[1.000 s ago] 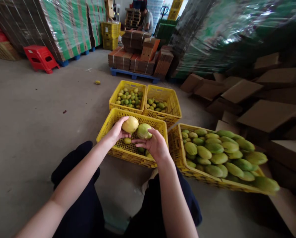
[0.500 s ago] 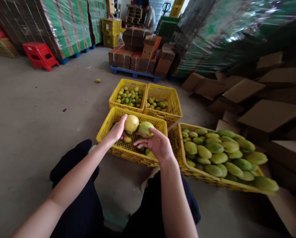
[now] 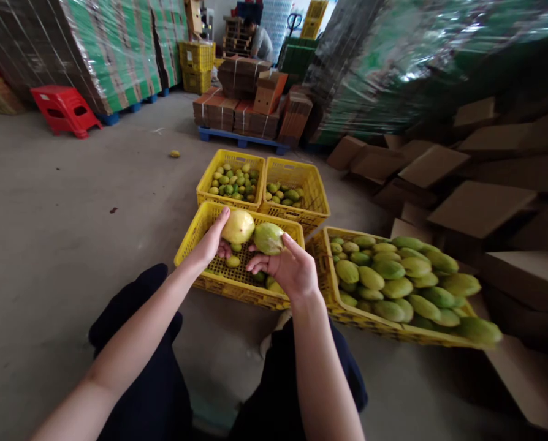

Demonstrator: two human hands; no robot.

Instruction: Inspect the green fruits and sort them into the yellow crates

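At mid-frame, the left hand [image 3: 211,242] is grasping a yellow fruit [image 3: 238,226], the right hand [image 3: 295,269] a green fruit [image 3: 268,238], both best held without squeezing

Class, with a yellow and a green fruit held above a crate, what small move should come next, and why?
Probably lower the green fruit into the crate: the right hand holds it above that crate, where a few fruits lie, while the left hand holds the yellow fruit close beside it.
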